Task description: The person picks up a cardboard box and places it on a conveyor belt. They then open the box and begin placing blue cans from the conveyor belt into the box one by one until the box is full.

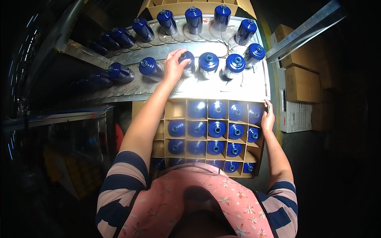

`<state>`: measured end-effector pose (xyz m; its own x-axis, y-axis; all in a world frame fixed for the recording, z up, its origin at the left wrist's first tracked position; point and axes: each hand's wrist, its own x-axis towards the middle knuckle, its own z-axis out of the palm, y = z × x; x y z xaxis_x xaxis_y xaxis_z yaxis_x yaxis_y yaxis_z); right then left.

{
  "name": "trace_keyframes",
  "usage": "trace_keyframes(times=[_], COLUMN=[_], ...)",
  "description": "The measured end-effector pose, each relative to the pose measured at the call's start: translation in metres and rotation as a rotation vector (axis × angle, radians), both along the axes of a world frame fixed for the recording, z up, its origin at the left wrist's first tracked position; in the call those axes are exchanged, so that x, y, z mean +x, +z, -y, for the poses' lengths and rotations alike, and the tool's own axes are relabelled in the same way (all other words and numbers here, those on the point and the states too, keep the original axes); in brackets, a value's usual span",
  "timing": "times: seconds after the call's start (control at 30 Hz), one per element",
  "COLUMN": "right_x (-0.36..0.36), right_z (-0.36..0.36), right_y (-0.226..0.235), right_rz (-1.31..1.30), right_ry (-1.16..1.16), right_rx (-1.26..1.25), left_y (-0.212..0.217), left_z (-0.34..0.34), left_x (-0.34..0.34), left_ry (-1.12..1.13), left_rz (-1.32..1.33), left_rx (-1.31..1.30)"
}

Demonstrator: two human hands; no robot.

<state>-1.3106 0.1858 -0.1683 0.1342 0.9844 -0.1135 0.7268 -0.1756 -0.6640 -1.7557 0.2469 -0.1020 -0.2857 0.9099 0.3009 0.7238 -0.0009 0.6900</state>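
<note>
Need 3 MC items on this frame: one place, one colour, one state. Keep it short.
1. Where is the left hand?
A. on a bottle on the metal table
B. inside the box
C. on the floor

2. What colour are the bottle caps?
A. red
B. blue
C. white

3. The top-left cell of the divided box is:
A. holding a bottle
B. taped shut
C. empty

Answers: 1 A, the fingers wrap a bottle on the table; 2 B, every cap shows blue; 3 C, only bare cardboard shows there, while the right hand rests on the box's right edge.
</note>
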Motion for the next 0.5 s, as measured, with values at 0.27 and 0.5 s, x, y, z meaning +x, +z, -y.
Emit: trace_keyframes(times=[0.27,0.5], right_x=[0.006,0.001], right_z=[0.007,-0.005], right_y=[-0.001,0.0], right_rz=[0.04,0.011], right_ry=[-0.011,0.008], right_rx=[0.005,-0.007], left_y=[0.006,0.021], left_z=[0.005,0.003], left_x=[0.008,0.037], left_ry=[-0.002,-0.001], left_rz=[0.193,-0.163], left_rx=[-0.113,0.035])
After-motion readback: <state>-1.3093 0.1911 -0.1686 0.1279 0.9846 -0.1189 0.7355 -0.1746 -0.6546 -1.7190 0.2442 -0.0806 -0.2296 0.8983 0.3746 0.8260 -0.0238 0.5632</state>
